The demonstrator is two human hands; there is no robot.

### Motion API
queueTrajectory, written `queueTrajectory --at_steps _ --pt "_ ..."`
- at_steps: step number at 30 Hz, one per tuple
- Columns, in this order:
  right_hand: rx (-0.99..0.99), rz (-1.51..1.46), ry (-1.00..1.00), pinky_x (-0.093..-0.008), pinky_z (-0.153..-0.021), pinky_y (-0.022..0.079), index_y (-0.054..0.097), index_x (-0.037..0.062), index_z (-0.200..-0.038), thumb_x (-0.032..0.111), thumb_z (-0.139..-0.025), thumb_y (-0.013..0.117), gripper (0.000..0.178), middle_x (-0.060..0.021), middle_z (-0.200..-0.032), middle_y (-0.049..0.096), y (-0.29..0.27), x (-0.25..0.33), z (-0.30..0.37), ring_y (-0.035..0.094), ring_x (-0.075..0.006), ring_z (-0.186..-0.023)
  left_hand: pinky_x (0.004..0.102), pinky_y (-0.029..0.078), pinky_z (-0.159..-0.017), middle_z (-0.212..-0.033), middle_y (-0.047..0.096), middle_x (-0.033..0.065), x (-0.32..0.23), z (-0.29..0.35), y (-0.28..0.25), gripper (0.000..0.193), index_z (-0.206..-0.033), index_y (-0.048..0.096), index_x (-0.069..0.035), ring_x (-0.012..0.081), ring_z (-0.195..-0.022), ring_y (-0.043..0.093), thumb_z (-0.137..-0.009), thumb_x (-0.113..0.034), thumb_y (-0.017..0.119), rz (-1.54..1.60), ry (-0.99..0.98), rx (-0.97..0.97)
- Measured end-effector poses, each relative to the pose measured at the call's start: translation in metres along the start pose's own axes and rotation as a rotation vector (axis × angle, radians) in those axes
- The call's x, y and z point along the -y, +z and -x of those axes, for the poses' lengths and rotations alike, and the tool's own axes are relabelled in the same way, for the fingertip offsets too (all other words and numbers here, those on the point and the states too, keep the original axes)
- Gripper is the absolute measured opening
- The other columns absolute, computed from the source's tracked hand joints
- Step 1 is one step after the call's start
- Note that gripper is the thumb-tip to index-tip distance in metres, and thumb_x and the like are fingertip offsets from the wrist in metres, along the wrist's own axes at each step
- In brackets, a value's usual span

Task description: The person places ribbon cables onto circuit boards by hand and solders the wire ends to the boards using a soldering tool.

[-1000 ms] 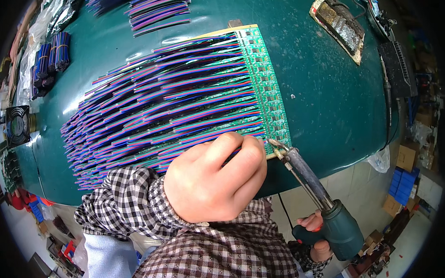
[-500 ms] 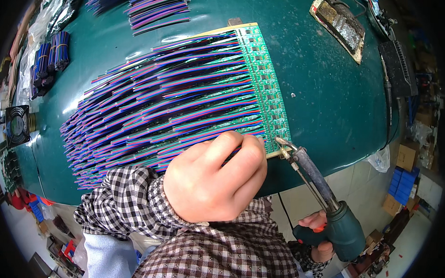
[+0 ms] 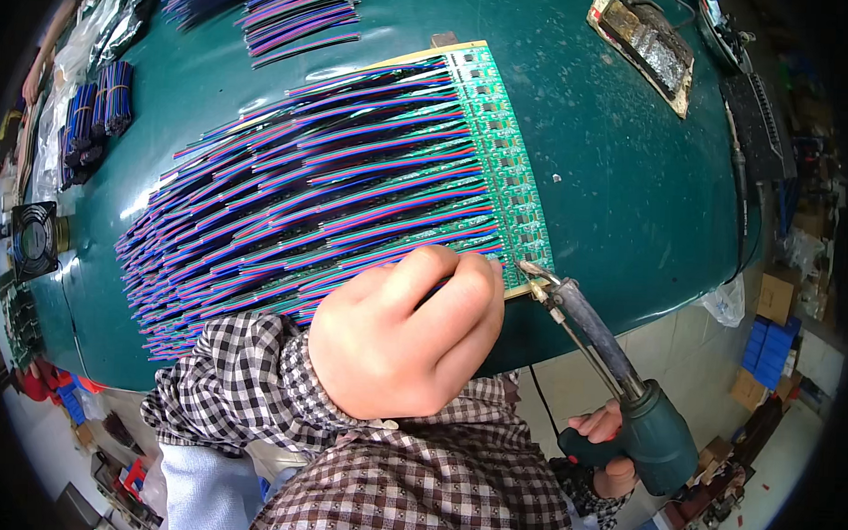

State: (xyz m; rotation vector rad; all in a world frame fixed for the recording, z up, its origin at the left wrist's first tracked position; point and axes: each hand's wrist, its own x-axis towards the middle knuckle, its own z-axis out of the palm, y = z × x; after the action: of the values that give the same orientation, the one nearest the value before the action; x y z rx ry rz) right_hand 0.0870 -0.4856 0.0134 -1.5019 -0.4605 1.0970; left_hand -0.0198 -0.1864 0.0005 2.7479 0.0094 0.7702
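My left hand (image 3: 403,334) is closed, its fingertips bent down over the wire ends at the near corner of a green circuit board panel (image 3: 511,170). What it pinches is hidden under the fingers; thin wires lie right beside them. In my right hand (image 3: 600,435) is a dark green soldering gun (image 3: 656,437), held by its handle. The gun's tip touches or hovers just over the panel's near right corner, close to my left fingertips. Rows of multicoloured wires (image 3: 305,186) run leftward from the panel, overlapping in a wide fan.
A green mat (image 3: 632,197) covers the table. Tied wire bundles (image 3: 98,109) lie at the left, near a small black fan (image 3: 37,239). More loose wires (image 3: 297,18) lie at the back. A stained metal tray (image 3: 642,48) sits at the far right, beside a black box (image 3: 758,127).
My left hand and the gun's tip have shifted very slightly to the left, along with a small shift of the whole view. Both grips look the same.
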Motion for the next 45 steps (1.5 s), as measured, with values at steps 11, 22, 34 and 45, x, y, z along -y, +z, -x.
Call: queueTrajectory --at_steps 11,22,34,45 --pt "-0.363 0.011 -0.152 -0.0391 -0.067 0.059 0.056 -0.0077 -0.088 0.045 -0.07 0.078 0.059 -0.0105 -0.071 0.062 0.035 0.007 -0.014 0.064 -0.0214 -0.066 0.0261 0.049 -0.055 -0.083 0.058 0.0101 -0.002 0.001 0.003 0.041 -0.085 0.066 0.007 0.02 -0.067 0.057 -0.049 -0.009 0.058 -0.07 0.036 -0.029" --pt "-0.36 0.054 -0.15 -0.0387 -0.066 0.059 0.056 -0.0085 -0.089 0.045 -0.068 0.079 0.061 -0.0108 -0.069 0.062 0.033 0.006 -0.015 0.064 -0.0219 -0.065 0.0253 0.048 -0.055 -0.083 0.058 0.0095 -0.004 0.001 0.006 0.037 -0.083 0.067 0.005 0.0189 -0.068 0.058 -0.05 -0.008 0.061 -0.119 0.054 -0.053" --pt "-0.099 0.052 -0.02 -0.0456 -0.085 0.052 0.039 -0.0055 -0.124 0.048 -0.072 0.074 0.082 -0.0084 -0.092 0.057 0.01 0.008 -0.004 0.059 -0.0262 -0.092 0.0245 0.048 -0.057 -0.084 0.058 0.0104 -0.004 0.002 0.004 0.038 -0.084 0.066 0.006 0.0192 -0.07 0.058 -0.049 -0.009 0.059 -0.145 0.071 -0.05" --pt "-0.121 -0.073 -0.092 -0.0472 -0.083 0.052 0.04 -0.0054 -0.123 0.049 -0.071 0.074 0.083 -0.0036 -0.088 0.058 0.017 -0.002 -0.004 0.059 -0.0239 -0.085 0.0256 0.048 -0.056 -0.085 0.058 0.0095 -0.002 0.002 0.0 0.041 -0.088 0.066 0.006 0.0192 -0.07 0.058 -0.051 -0.011 0.058 -0.068 0.032 -0.013"
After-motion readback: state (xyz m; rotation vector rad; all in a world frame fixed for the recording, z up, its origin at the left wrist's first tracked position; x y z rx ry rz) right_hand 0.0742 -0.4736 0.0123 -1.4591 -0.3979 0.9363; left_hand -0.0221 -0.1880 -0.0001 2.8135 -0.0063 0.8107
